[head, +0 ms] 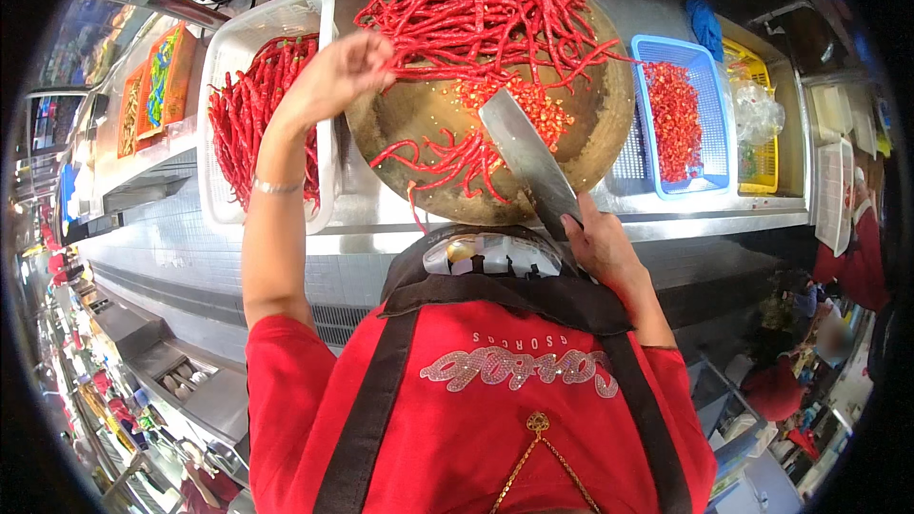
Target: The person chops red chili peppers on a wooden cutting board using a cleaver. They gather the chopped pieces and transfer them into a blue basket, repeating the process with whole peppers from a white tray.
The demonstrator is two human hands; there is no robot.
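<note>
My right hand [603, 239] grips the handle of a broad cleaver [532, 157], its blade slanting up and left over a round wooden chopping board [428, 114]. Beneath and beside the blade lie chopped red chilies [553, 121]. A small bunch of whole red chilies [457, 160] rests on the board's near part. At the left edge of a large heap of long red chilies [478, 14] is my left hand [350, 71], fingers bent and slightly blurred; whether they hold a chili is unclear.
Left of the board stands a white plastic basket [327, 150] of whole chilies. On the right, a blue basket [721, 182] holds chopped chilies, with a yellow basket [767, 175] behind it. Orange trays [175, 111] sit further left. Other people appear at the far right and lower left.
</note>
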